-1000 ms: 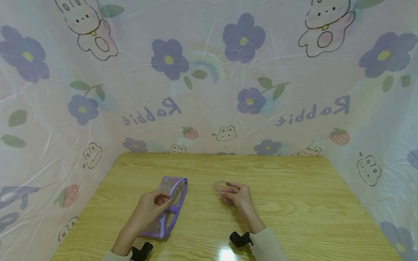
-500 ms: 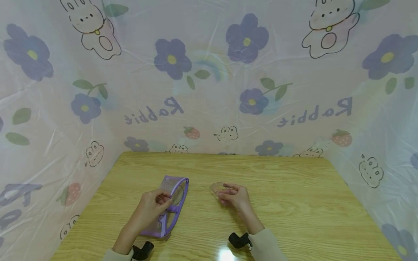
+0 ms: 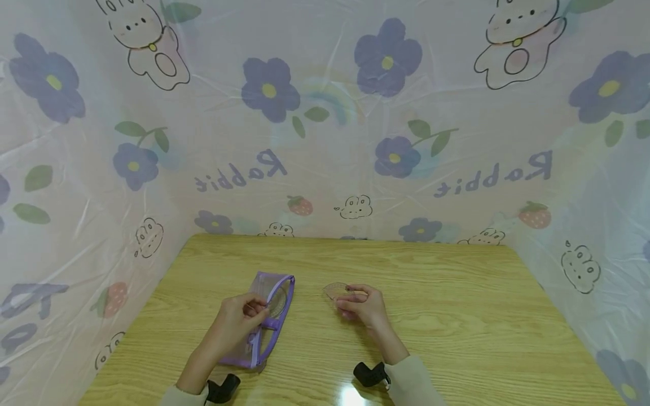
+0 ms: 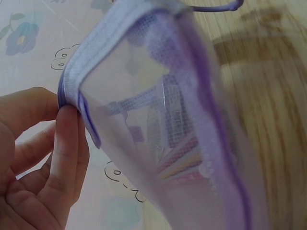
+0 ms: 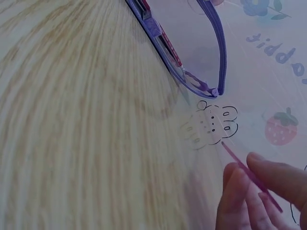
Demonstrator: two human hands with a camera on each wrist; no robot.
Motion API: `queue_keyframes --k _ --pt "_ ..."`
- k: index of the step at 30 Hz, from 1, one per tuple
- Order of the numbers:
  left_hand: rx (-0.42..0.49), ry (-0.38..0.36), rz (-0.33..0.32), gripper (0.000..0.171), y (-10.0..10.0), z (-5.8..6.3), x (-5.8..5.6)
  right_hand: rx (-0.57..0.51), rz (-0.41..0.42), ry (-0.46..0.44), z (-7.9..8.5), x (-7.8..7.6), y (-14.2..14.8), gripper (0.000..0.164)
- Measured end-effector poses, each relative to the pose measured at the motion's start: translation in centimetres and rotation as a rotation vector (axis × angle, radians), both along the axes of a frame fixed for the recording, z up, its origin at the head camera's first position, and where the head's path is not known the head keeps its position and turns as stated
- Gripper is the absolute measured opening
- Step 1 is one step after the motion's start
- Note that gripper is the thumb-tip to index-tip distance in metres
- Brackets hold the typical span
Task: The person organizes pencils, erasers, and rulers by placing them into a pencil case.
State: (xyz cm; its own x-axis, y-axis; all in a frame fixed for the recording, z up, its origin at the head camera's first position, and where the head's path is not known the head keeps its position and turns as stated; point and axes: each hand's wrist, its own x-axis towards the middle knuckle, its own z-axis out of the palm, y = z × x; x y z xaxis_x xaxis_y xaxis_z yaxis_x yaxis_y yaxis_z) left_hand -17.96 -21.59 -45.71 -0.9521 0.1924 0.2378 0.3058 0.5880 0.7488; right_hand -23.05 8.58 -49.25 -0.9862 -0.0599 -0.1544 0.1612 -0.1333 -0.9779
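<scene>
A see-through mesh pencil case [image 3: 261, 285] with purple trim lies at the left of the table, its zip opening spread apart. My left hand [image 3: 238, 318] pinches the zip-side edge of that opening between thumb and fingers. Through the mesh in the left wrist view, coloured striped items [image 4: 184, 160] and a labelled piece show inside. To the right of the case, my right hand [image 3: 363, 304] holds a clear, pink-tinted protractor [image 3: 334, 290] by one side, between thumb and fingers. Seen edge-on in the right wrist view, the protractor [image 5: 244, 170] is a thin pink line.
A wood-grain table [image 3: 457, 316] fills the lower part of the head view. Around its back and sides hangs a pale curtain [image 3: 315, 141] printed with flowers and rabbits. Black camera mounts [image 3: 370, 374] sit at both wrists.
My right hand has drifted slightly left with the protractor, nearer the pencil case. The left hand keeps its pinch on the case edge. The head view has shifted a little.
</scene>
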Motion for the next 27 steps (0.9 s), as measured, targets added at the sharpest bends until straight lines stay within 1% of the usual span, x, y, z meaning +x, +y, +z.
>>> queue_keyframes --k 7,11,23,27 --pt "0.016 -0.006 0.001 0.011 -0.11 0.03 0.05 -0.022 -0.018 -0.018 -0.17 -0.03 -0.24 0.04" --pt "0.017 -0.011 0.005 0.011 -0.12 0.09 0.05 -0.031 -0.018 -0.013 -0.34 -0.02 -0.32 0.04" --pt "0.021 -0.01 0.011 0.011 -0.22 0.16 0.0 -0.062 0.034 0.016 -0.44 -0.03 -0.75 0.04" --pt "0.019 -0.005 0.01 0.011 -0.25 0.15 0.06 -0.075 0.052 0.009 -0.43 -0.01 -0.99 0.04"
